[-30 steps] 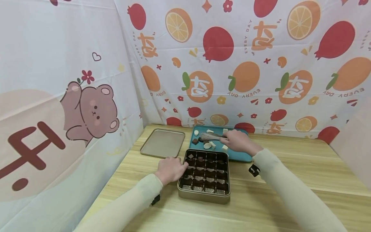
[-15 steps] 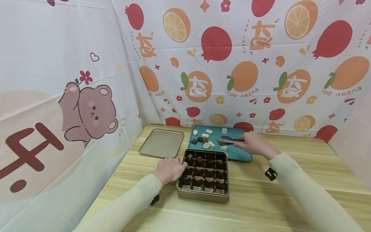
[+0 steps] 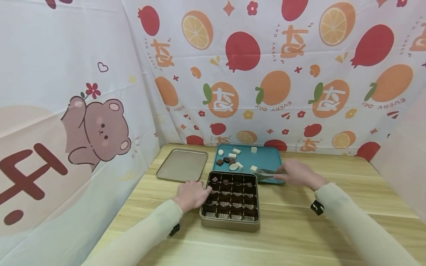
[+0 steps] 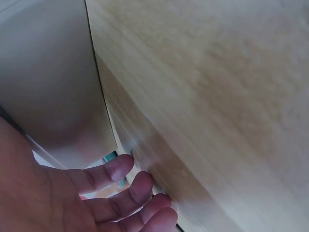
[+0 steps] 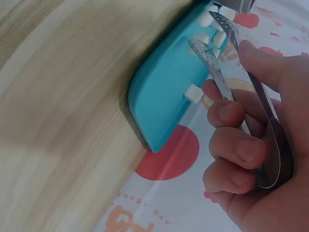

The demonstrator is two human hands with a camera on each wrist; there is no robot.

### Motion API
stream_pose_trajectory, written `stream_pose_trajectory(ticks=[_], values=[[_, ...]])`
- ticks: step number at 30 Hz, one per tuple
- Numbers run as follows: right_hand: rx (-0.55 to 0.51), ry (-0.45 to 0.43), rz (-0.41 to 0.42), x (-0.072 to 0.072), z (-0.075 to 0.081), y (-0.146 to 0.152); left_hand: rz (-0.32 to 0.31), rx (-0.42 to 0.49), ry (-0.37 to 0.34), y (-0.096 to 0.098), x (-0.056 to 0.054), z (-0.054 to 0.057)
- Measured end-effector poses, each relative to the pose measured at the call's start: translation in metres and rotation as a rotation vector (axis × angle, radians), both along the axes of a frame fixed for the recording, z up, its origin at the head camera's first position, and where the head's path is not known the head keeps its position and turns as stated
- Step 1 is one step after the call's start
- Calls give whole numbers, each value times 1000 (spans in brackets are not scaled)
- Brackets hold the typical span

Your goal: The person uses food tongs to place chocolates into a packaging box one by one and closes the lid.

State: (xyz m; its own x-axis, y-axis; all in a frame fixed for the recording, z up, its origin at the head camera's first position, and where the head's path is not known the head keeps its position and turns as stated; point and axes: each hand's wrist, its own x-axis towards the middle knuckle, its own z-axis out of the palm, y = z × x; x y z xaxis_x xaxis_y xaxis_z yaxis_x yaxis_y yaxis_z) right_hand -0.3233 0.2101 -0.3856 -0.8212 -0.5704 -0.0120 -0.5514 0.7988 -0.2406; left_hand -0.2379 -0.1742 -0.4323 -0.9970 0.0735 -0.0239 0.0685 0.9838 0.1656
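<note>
My right hand (image 3: 299,173) grips metal tongs (image 5: 219,82) with perforated tips. In the head view the tongs lie over the near right part of a blue tray (image 3: 274,160), just right of a square tin box (image 3: 229,224). Their arms stand apart in the right wrist view, with white pieces beyond the tips. One white cube (image 3: 254,168) is close to them. My left hand (image 3: 191,195) holds the box's left side, thumb over the rim, fingers loosely bent outside the wall. The box's dark insert (image 3: 237,199) has rows of compartments; brown chocolates (image 3: 214,180) sit in its back row.
Several white and dark chocolates (image 3: 232,156) are scattered on the tray's left half. A flat gold lid (image 3: 182,165) lies left of the tray on the wooden table (image 3: 299,229). Printed fabric hangs behind and to the left.
My right hand has drawn the tongs right and toward me, from the chocolates on the tray's left to its near right part. My left hand stays at the box.
</note>
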Motion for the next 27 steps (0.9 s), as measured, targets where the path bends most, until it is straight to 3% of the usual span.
stream_pose_trajectory(ticks=[8,16,23,27], values=[[-9,9,47,1,-6,-11,-1,3,-1,0,1,-3],[-29,-1,3,0,-6,-8,3,9,1,0,2,-3],[-105,31,-21,4,10,1,2,6,13,0,2,-1],[-114,38,-23,16,23,3,-5,5,13,0,1,0]])
